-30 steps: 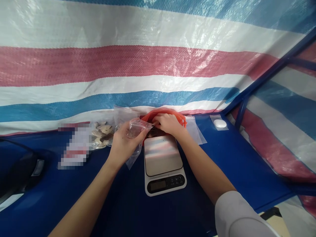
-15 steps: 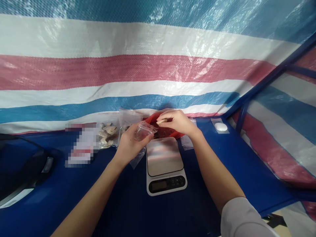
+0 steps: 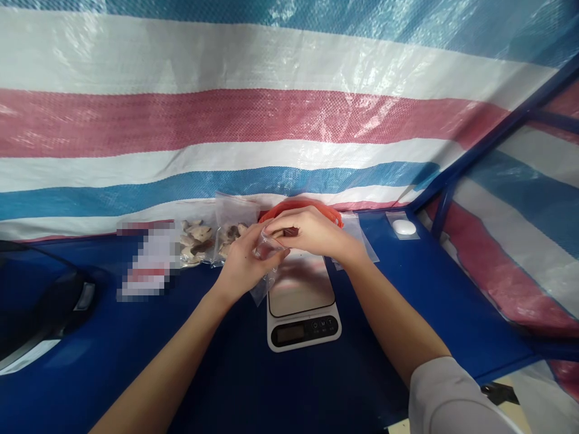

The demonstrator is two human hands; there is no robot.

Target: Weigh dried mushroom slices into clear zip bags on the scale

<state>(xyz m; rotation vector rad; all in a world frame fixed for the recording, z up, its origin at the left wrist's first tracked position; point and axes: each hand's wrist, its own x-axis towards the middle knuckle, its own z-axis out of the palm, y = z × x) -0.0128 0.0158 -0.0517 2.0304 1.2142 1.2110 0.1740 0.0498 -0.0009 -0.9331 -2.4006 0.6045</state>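
My left hand grips a small clear zip bag by its upper part, thumb on the near side. At the bag's mouth, my right hand has its fingers pinched together; the pale dried mushroom piece in them is mostly hidden by fingers and plastic. Both hands are above the far edge of a white kitchen scale, whose display looks dark. Behind my right hand is a red-orange basket or bag, its contents largely covered.
Left of my hands lie a clear bag of dried mushroom pieces and another filled bag. Flat clear bags lie right of the scale. Farther right is a white oval object. A black bag occupies the left side of the blue table.
My right hand has moved left and slightly down from over the red container to the mouth of the bag in my left hand. The view has shifted slightly.
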